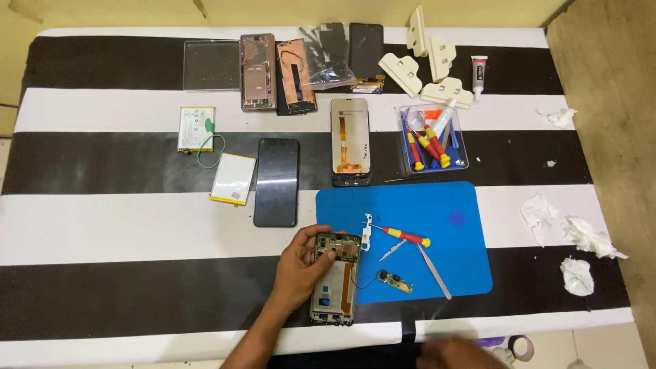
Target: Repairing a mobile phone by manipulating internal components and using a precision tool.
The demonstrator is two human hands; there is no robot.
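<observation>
My left hand (pixel 301 268) grips the upper part of an opened phone frame (pixel 335 290) that lies at the left edge of a blue work mat (pixel 451 205), its circuit board and orange flex cable exposed. My right hand (pixel 456 354) is blurred at the bottom edge, below the table's front edge; I cannot tell whether it holds anything. On the mat lie a red-and-yellow screwdriver (pixel 404 236), metal tweezers (pixel 434 271), a small green circuit board (pixel 395 281) and a white metal bracket (pixel 367 232).
A black phone (pixel 277 182), two battery packs (pixel 233 179), a display panel (pixel 350 141), a clear tray of screwdrivers (pixel 432 141), phone shells, white clamps (pixel 430 65), a glue tube (pixel 479 74) and crumpled tissues (pixel 577 239) lie across the striped table. Tape rolls sit bottom right.
</observation>
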